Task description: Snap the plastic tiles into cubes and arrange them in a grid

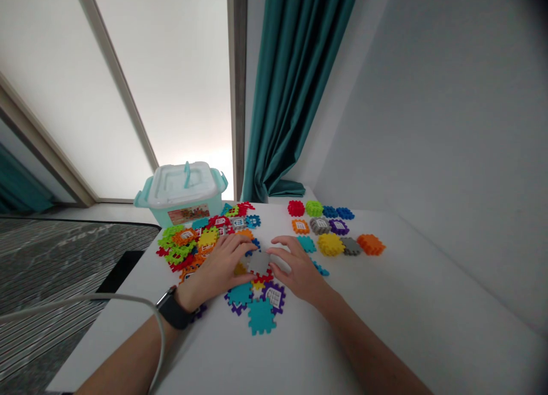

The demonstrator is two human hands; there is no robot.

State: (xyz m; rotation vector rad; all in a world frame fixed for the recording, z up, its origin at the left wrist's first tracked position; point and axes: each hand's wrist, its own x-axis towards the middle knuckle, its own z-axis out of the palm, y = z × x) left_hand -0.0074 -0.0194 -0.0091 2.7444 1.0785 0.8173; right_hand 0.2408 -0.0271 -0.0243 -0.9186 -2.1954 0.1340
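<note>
A grey interlocking tile with notched edges lies between my two hands, low over the white table. My right hand has its thumb and index fingertips at the tile's right edge. My left hand is on the other side, fingers curved and thumb apart, above a partly hidden yellow piece. Just below the grey tile is a red piece. Closer to me lie a purple tile with a white window, a teal tile and another teal tile.
Mixed tiles form a heap with a yellow one at left. Sorted stacks stand at right, among them yellow, orange and red. A lidded plastic box sits behind. A pale cable crosses my left forearm.
</note>
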